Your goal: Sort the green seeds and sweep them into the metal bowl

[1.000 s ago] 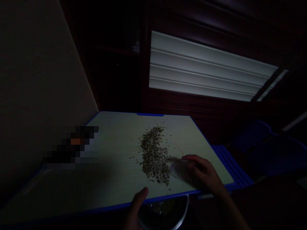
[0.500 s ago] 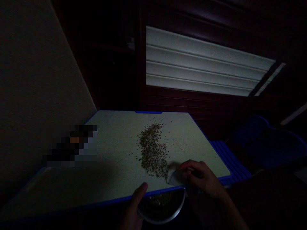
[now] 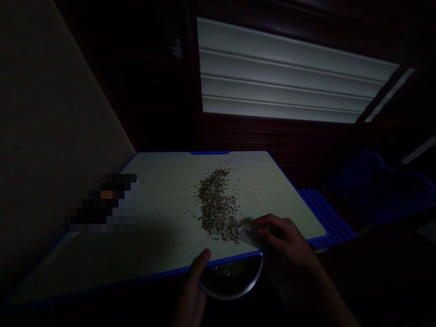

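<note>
Small dark seed-like grains (image 3: 218, 204) lie in a loose heap on a pale tabletop (image 3: 163, 177) with a blue rim. My right hand (image 3: 288, 238) is closed at the near edge, pinching a thin pale sheet-like piece (image 3: 250, 234) whose edge meets the grains; its exact kind is too dark to make out. Below the near edge is a round metal bowl (image 3: 235, 290) with some grains inside. My left hand (image 3: 195, 286) grips at the bowl's left side, its thumb up against the blue rim and its other fingers mostly hidden.
A blurred-out item (image 3: 105, 200) lies on the tabletop's left edge by a pale wall (image 3: 51, 113). Dark wooden furniture with white slatted panels (image 3: 279, 77) stands behind. Blue chair-like shapes (image 3: 371, 190) are at the right. The room is dim.
The view has shifted slightly, so the tabletop and bowl sit a little higher in the picture. Both hands keep nearly the same places, and the heap looks much the same.
</note>
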A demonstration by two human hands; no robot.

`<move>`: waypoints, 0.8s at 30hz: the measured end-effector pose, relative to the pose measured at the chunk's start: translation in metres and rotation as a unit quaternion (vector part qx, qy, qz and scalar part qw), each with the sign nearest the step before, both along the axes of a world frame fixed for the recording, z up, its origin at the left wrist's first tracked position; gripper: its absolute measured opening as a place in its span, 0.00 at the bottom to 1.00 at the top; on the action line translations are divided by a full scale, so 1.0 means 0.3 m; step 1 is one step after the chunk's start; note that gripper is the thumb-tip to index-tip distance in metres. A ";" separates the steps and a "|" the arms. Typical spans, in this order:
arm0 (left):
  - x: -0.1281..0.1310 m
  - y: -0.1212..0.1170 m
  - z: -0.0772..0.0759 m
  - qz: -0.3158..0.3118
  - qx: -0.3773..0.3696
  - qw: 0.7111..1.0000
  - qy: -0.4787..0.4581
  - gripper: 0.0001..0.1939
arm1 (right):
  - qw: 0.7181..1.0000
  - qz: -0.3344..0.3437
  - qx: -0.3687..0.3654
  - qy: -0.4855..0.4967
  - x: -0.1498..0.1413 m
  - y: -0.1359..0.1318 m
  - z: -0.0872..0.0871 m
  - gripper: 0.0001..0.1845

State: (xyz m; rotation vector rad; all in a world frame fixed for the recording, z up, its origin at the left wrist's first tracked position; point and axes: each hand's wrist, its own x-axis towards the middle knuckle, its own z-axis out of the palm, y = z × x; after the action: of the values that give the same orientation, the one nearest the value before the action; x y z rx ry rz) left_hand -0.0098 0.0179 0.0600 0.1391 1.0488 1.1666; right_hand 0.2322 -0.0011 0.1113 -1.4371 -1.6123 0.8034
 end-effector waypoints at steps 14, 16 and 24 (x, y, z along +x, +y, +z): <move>0.002 0.007 -0.027 0.007 0.007 1.000 0.018 0.18 | 0.998 0.054 0.001 -0.030 0.011 -0.001 0.010 0.13; 0.003 0.009 -0.025 0.011 -0.001 1.000 0.026 0.17 | 0.998 0.057 0.002 -0.031 0.006 -0.001 0.018 0.13; 0.001 0.007 -0.029 -0.002 -0.004 1.000 0.023 0.14 | 0.996 0.084 0.001 -0.013 0.009 0.001 0.011 0.14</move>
State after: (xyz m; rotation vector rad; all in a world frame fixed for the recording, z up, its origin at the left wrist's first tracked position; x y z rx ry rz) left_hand -0.0094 0.0201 0.0512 0.1633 1.0933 1.1600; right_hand 0.2349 -0.0008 0.1147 -1.3288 -1.7707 0.8814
